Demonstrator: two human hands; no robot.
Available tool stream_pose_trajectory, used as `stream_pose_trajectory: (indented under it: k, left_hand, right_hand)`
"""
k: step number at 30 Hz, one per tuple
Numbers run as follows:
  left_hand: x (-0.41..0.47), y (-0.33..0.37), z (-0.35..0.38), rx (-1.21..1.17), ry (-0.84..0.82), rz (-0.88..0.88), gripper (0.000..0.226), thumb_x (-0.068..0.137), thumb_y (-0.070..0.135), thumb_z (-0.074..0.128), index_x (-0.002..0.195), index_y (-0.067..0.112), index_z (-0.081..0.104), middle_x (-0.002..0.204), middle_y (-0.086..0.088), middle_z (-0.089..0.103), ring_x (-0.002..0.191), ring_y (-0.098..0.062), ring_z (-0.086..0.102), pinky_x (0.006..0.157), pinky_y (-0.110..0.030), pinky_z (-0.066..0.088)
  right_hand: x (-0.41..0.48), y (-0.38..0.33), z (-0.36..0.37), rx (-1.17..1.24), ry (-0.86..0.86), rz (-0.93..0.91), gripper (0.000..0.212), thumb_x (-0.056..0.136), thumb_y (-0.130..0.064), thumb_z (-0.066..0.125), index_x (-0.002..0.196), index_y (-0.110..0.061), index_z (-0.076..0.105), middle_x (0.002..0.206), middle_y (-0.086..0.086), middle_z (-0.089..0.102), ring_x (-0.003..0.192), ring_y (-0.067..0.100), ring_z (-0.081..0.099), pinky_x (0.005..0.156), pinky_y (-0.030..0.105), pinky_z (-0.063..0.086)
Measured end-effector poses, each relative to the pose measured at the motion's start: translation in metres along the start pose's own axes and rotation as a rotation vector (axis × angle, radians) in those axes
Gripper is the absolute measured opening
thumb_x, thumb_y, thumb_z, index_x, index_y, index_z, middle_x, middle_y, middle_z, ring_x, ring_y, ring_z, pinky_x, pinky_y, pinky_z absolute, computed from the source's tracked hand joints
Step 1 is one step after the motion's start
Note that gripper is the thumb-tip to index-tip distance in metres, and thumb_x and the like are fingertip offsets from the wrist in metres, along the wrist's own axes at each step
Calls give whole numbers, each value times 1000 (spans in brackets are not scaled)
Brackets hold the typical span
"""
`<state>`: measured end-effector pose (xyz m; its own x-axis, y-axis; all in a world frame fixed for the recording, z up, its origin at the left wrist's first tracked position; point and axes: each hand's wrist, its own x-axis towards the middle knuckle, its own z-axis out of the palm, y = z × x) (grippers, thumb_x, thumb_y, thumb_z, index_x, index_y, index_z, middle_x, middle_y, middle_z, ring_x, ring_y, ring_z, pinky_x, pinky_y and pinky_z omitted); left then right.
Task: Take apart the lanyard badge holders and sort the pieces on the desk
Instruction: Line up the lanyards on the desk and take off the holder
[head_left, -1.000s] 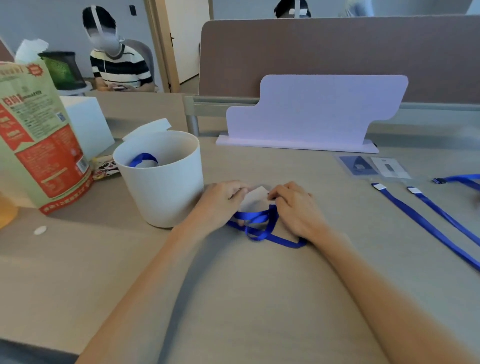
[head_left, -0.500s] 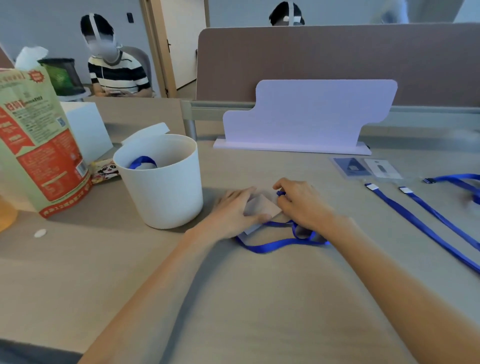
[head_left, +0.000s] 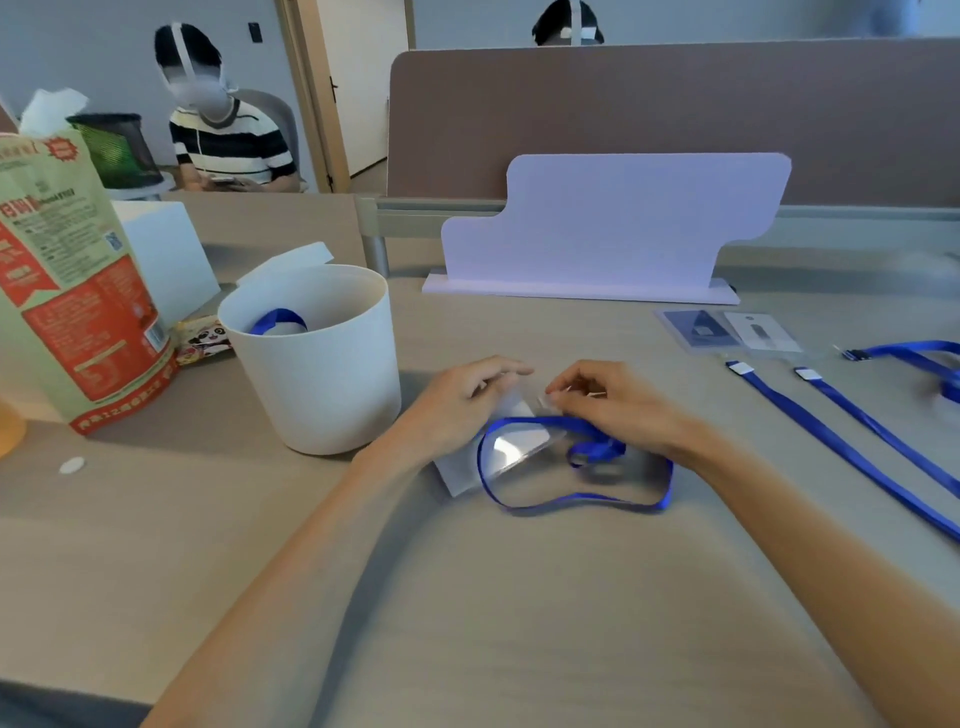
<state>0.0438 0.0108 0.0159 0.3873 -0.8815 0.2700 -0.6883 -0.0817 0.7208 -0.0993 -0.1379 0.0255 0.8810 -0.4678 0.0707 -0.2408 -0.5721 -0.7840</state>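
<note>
A clear badge holder (head_left: 493, 452) lies on the desk in front of me with a blue lanyard (head_left: 582, 499) looped over and below it. My left hand (head_left: 457, 405) holds the holder's top left edge with curled fingers. My right hand (head_left: 618, 405) pinches the lanyard's clip end at the holder's top. At the right lie two loose badge holders (head_left: 727, 332) and two straight blue lanyards (head_left: 852, 452). A third blue lanyard (head_left: 914, 356) lies further right, partly blurred.
A white bucket (head_left: 322, 384) with a blue lanyard inside stands left of my hands. Beyond it are a red and green bag (head_left: 78, 291), a white box (head_left: 166, 254) and a snack packet (head_left: 202, 340). A lilac stand (head_left: 597, 228) lines the back. People sit behind the partition.
My hands have lifted slightly and drawn apart at the top of the holder. The lanyard has spread from a tight bundle into a wide loop below my right hand.
</note>
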Motion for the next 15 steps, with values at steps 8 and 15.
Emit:
stream_pose_trajectory:
  k: [8,15]
  left_hand:
    - [-4,-18,-5,399,-24,-70,57,78,75,42,126,46,49,120,16,54,112,-7,54,93,-39,48]
    - [-8,-2,6,495,40,46,56,82,68,53,131,43,46,114,13,54,103,-13,56,85,-32,46]
  right_hand:
    - [-9,35,-3,-402,205,-150,23,89,0,50,98,-14,66,95,4,67,93,26,58,82,35,45]
    - [-12,21,21,-508,228,-409,34,81,-10,47,107,-16,69,106,-2,70,104,22,60,92,41,46]
